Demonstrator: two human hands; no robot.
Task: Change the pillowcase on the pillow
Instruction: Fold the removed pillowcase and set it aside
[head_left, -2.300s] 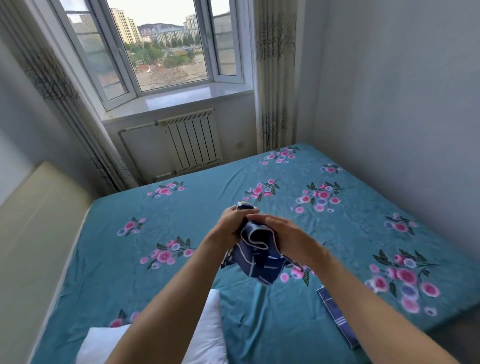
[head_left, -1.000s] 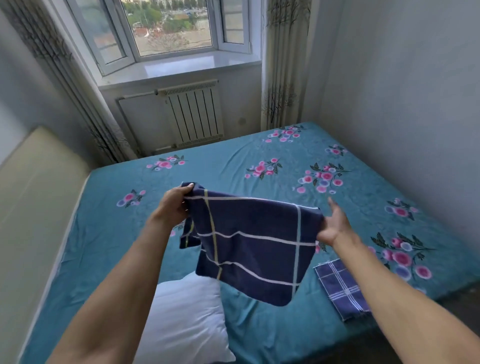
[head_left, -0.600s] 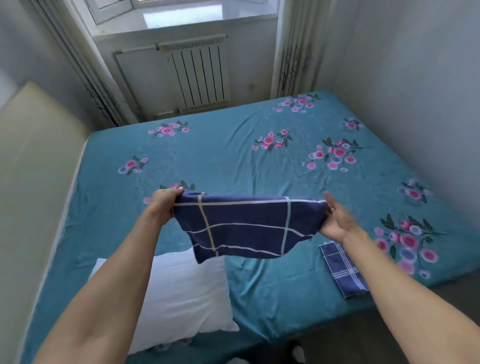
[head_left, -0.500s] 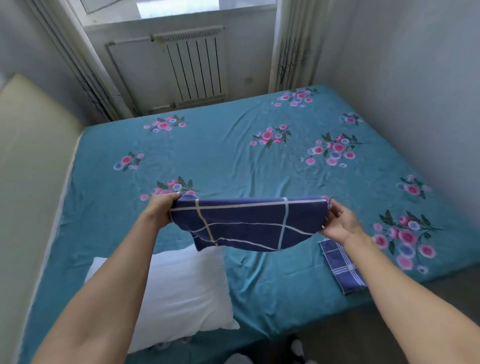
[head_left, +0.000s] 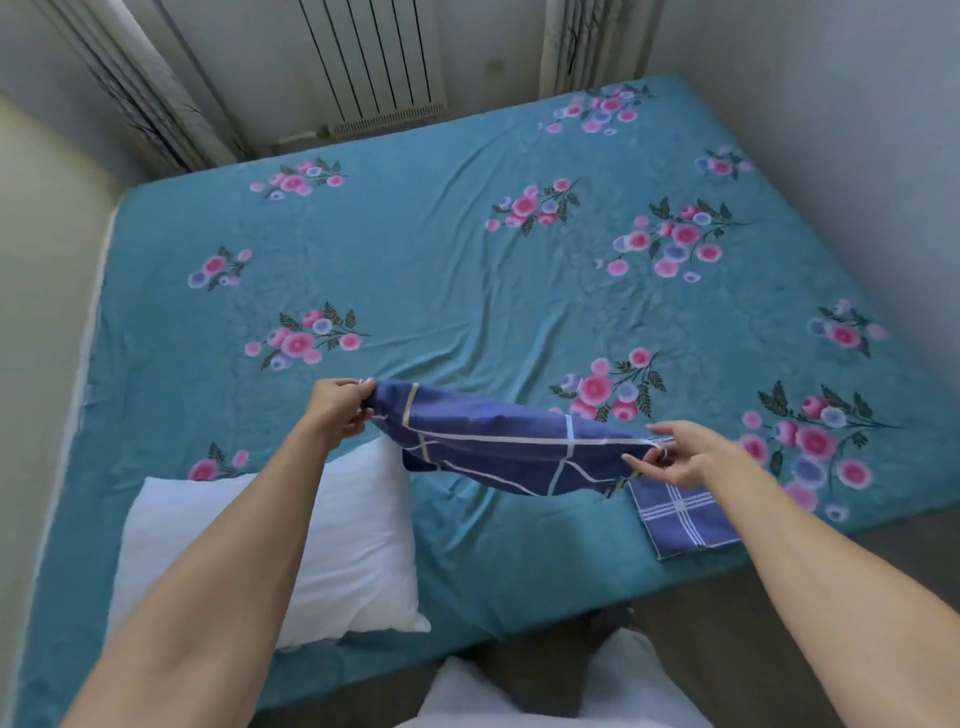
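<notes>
A navy pillowcase (head_left: 511, 444) with thin white and yellow lines hangs stretched between my hands, low over the bed. My left hand (head_left: 337, 410) pinches its left corner and my right hand (head_left: 685, 454) pinches its right corner. A bare white pillow (head_left: 358, 535) lies on the bed's near left part, partly hidden by my left forearm. A folded blue plaid cloth (head_left: 683, 517) lies flat on the bed under my right hand.
The bed has a teal sheet (head_left: 467, 291) with pink flower prints. A grey wall (head_left: 857, 130) runs along its right side and a pale headboard (head_left: 47, 312) along its left. A white radiator (head_left: 374, 57) and curtains (head_left: 135, 78) stand at the far end.
The bunched pillowcase was spread out between my two hands, then lowered toward the bed. The view tilted down, so the window is out of sight.
</notes>
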